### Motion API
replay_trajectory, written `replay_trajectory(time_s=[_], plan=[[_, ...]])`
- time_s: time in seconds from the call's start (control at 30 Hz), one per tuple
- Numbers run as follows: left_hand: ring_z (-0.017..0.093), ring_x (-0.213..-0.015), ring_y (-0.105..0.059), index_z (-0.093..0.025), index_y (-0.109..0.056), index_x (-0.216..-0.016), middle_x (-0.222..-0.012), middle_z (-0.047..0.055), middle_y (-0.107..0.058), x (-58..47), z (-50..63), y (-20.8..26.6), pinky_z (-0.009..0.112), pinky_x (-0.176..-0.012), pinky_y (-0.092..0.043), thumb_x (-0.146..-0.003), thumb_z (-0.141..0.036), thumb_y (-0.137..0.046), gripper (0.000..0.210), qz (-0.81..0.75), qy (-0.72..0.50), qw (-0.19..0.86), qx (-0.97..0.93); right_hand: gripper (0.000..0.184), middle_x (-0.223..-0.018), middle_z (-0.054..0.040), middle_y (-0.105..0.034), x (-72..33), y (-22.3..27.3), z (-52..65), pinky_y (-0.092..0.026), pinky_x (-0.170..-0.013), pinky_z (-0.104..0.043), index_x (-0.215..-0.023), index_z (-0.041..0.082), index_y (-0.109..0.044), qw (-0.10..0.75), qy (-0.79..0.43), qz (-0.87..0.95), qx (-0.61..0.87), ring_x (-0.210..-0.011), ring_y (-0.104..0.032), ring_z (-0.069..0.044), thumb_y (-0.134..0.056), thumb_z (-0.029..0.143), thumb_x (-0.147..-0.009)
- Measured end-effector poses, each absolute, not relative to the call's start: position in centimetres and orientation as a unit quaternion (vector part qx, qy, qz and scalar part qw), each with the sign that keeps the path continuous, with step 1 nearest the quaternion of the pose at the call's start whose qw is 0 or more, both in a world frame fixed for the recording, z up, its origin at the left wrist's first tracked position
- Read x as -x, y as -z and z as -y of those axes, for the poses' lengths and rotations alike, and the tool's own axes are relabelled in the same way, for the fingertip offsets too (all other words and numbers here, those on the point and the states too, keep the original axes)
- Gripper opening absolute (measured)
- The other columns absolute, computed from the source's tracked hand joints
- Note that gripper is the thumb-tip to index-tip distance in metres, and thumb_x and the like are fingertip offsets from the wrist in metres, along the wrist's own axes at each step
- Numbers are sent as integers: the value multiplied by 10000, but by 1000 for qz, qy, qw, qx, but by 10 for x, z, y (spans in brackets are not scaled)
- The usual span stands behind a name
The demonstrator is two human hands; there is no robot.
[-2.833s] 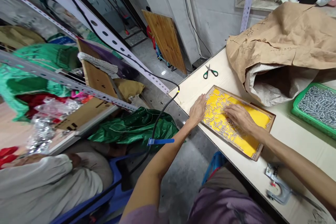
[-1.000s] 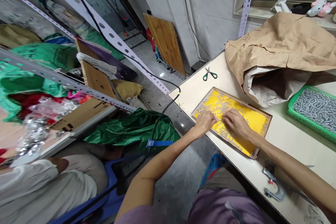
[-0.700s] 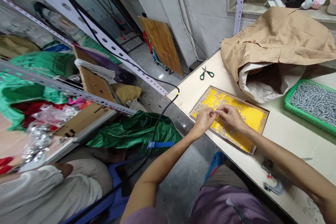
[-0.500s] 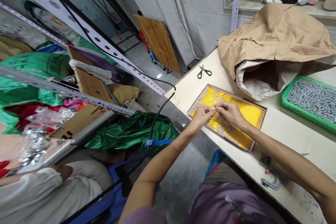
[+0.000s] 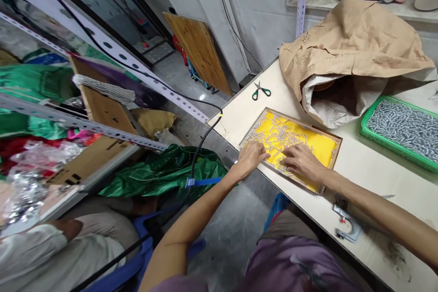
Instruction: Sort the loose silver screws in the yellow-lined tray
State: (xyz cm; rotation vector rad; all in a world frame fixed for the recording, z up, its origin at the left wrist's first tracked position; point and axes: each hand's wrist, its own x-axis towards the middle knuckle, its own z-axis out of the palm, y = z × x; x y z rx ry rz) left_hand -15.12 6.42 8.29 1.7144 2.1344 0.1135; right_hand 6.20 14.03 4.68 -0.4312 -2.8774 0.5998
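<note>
A shallow wooden-rimmed tray [image 5: 337, 153] with a yellow bottom holds many small silvery metal pins [image 5: 282, 134], thickest in its left and middle part. My left hand [image 5: 252, 159] is at the tray's near left edge, fingers curled under and thumb pointing right. Whatever it may hold is hidden. Over the near middle of the tray, my right hand [image 5: 303, 163] reaches down among the pins. Its thumb and forefinger are apart, and nothing shows clearly between them.
Green-handled scissors [image 5: 261, 91] lie beyond the tray. A big brown paper sack [image 5: 356, 45] and a green bin [image 5: 367, 134] of grey metal pieces stand at right. A metal clamp-like tool [image 5: 347, 226] is near my right forearm. Another person's sleeve [image 5: 30, 251] shows at lower left.
My hands were close together above the tray with fingertips pinched. Now they are apart: the left has moved left and down to the tray's edge, and the right has lowered toward the pins, fingers parted.
</note>
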Motion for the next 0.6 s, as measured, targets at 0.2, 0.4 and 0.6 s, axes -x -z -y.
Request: replay_trajectory(time_s=[0.2, 0.4, 0.6], plan=[[247, -927, -630, -180, -711, -864, -902, 92, -701, 153, -76, -88, 282, -701, -443, -782, -308, -692, 154, -769, 72, 195, -604, 277, -1128, -119, -617, -64, -51, -166, -415, -842, -395, -1130, 226, -679, 145, -174, 945, 235, -996, -490, -256, -489, 263, -932], [223, -881, -650, -154, -715, -881, -913, 106, -715, 152, -92, -84, 277, -709, -438, -873, -227, -523, 205, -763, 58, 196, -614, 290, -1031, -90, -643, -77, -57, -155, -408, -781, -354, -1072, 249, -699, 141, -181, 958, 172, -908, -492, -227, -434, 303, -967], [211, -872, -647, -153, -711, -888, -903, 104, -714, 148, -90, -83, 283, -748, -446, -896, -237, -489, 237, -755, 33, 192, -626, 201, -901, -68, -646, -58, -50, -135, -332, -697, -333, -1008, 231, -702, 78, -114, 985, 102, -854, -471, -207, -513, 225, -938]])
